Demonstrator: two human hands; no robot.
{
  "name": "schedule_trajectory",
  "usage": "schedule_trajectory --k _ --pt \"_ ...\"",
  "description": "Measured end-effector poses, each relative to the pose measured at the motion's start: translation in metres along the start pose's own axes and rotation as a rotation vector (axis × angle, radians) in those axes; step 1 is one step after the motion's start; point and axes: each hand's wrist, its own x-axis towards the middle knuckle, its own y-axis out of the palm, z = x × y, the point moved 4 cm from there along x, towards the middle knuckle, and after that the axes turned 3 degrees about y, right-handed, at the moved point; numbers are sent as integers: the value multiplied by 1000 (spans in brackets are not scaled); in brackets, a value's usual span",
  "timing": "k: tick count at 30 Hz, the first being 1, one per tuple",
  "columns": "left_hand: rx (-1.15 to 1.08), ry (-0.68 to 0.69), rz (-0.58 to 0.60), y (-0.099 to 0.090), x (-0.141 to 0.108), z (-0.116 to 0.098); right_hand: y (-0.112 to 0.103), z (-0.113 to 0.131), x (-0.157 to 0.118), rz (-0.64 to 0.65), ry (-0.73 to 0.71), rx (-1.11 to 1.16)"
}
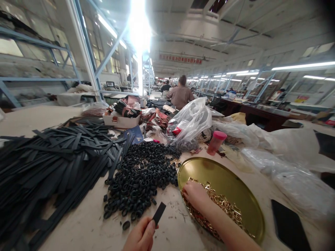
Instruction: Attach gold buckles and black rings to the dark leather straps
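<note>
One short black strip (159, 213) was pinched between the thumb and fingers of the left hand (142, 233), its free end projecting past the fingertips. The right hand (195, 195) was positioned within the gold-coloured tray (222, 172), fingers curled down at the metal pieces (230, 210); their opening and any grip could not be determined. Black rings (141, 174) lay heaped between the tray and the long black strips (65, 157).

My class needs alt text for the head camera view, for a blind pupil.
The left hand holds a short black strip; the right hand is among small golden pieces on a tray. Black rings and long black strips lie heaped to the left.
</note>
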Motion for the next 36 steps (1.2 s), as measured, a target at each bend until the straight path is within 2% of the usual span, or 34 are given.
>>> schedule_trajectory --k 5,10,14,17,19,21,23,31,36 --pt "-52 -11 42 8 -3 -1 4 1 8 120 -19 6" --pt "-30 10 16 1 -17 -9 -13 1 2 91 -14 173" --pt "-23 62 -30 -5 -23 -22 -20 21 -29 106 -68 451" --pt "-69 97 -51 0 -21 -29 -17 53 -63 199 -142 694" --pt "-96 92 -43 5 -21 -32 -14 74 -85 298 -148 1004" --pt "-106 91 -33 8 -23 -33 -10 90 -100 383 -113 1308" --pt "-105 109 -37 8 -28 -35 -7 99 -107 412 -69 1460" --pt "-24 103 -31 2 -41 -30 25 105 -119 501 178 1728" --pt "160 138 -75 1 -46 -30 30 102 -123 472 227 1853"
